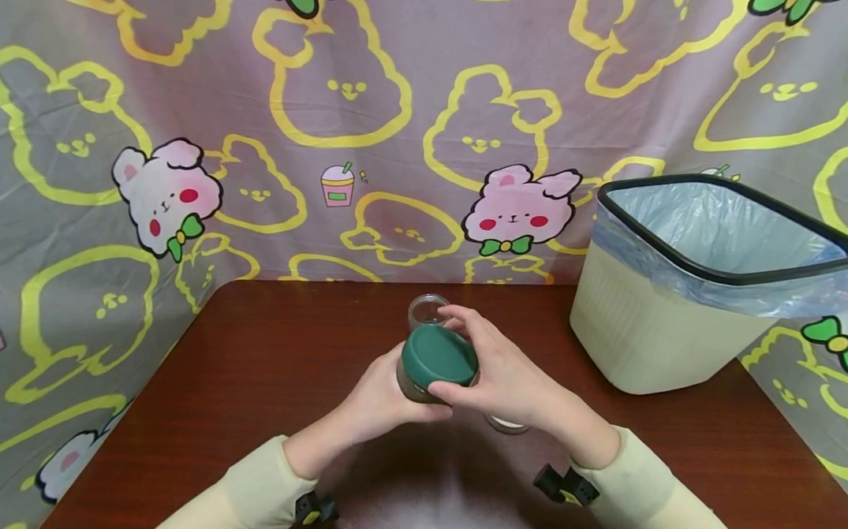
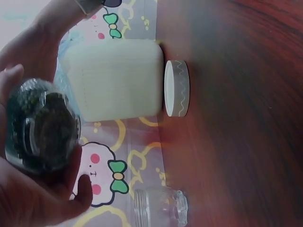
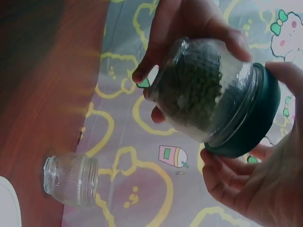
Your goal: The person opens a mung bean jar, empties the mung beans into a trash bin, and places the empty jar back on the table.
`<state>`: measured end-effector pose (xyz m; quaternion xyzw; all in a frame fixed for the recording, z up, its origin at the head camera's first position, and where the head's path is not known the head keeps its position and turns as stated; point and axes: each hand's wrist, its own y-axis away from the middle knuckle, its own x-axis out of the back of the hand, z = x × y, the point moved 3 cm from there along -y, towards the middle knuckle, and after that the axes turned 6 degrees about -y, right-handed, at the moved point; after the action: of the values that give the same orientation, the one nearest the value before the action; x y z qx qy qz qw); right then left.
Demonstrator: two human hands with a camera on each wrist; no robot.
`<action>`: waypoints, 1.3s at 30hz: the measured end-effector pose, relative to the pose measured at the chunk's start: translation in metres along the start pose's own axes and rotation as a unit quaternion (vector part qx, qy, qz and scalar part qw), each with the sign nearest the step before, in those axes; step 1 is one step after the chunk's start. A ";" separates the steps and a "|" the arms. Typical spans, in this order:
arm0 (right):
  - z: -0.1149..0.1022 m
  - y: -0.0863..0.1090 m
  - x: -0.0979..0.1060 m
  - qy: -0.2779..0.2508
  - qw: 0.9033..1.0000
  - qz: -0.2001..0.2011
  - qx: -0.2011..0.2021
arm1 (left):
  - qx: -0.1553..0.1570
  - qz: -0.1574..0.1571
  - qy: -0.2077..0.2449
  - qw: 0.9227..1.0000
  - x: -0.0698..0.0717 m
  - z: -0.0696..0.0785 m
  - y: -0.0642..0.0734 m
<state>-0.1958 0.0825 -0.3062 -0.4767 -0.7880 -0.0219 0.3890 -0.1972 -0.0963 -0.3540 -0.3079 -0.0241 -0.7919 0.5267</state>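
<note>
Jar (image 3: 191, 87) held up over the table (image 1: 278, 342), nearer the wearer than the clear jar (image 1: 426, 312). Left hand (image 1: 383, 392) curled round the glass; right hand (image 1: 510, 363) grasping the green lid (image 1: 439, 354) by its rim. We see green grains inside, so we'd expect moderate weight, shifting when tipped. Glass: stiff, probably slick, breakable if dropped. Best holds, we judge: palm round the body, fingertips on the rim. Long axis base to lid, tilted off vertical, lid end up.
</note>
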 end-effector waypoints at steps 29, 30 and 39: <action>-0.008 0.000 0.023 -0.061 0.988 -0.098 0.104 | -0.058 -0.139 0.064 0.986 0.004 -0.006 -0.001; -0.008 0.000 0.025 -0.060 0.989 -0.093 0.103 | -0.058 -0.137 0.060 0.987 0.004 -0.006 -0.001; -0.003 0.002 0.032 -0.019 0.993 -0.064 0.101 | -0.038 -0.113 0.057 0.991 0.009 -0.010 0.001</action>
<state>-0.2002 0.1052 -0.2842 -0.3839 -0.8223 0.0421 0.4179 -0.2033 -0.1075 -0.3573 -0.2776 0.0009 -0.8631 0.4220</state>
